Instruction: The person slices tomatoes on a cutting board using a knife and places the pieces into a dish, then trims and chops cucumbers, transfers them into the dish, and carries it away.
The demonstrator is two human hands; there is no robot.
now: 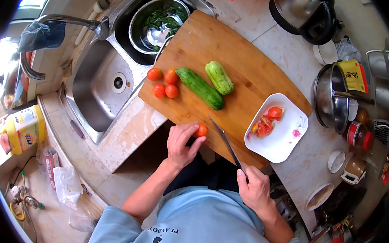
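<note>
My left hand has its fingers curled around a small red tomato at the near edge of the wooden cutting board. In my right hand is a knife, its blade slanting up and left over the board, apart from the tomato. Several whole tomatoes sit together at the board's left side. Beside them lie a dark green cucumber and a shorter, paler green vegetable. Cut tomato pieces rest in the left part of a white square dish on the right.
Left of the board is a steel sink with a faucet. A metal bowl of green leaves stands in its far basin. An electric kettle, stacked metal bowls and a jar stand along the right counter.
</note>
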